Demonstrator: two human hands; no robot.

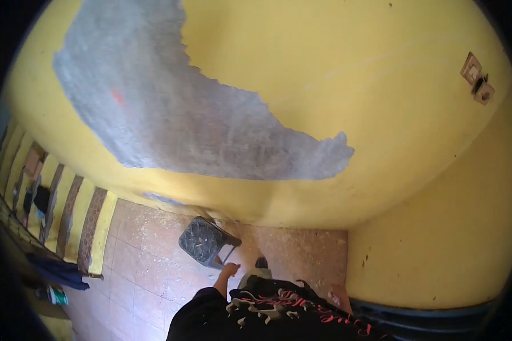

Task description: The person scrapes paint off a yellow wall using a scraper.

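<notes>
My left hand (230, 269) hangs low beside a dark plastic stool (201, 240), its fingers curled. A thin bluish bar shows between the hand and the stool's legs; whether the hand touches it I cannot tell. My right hand (340, 297) is down at my other side, partly behind my black printed shirt (279, 310), and its fingers are too unclear to read. Ahead, the yellow wall (301, 51) carries a large bare grey patch (170, 113) with ragged edges. The stool stands on the floor close to that wall.
Pale flakes litter the tiled floor (136, 250). Stair steps (91, 230) rise at the left, with dark cloth (60, 271) and a green-and-white container (57, 295) nearby. Wall sockets (477, 79) are at upper right. Something dark and ridged (415, 318) lies along the lower right.
</notes>
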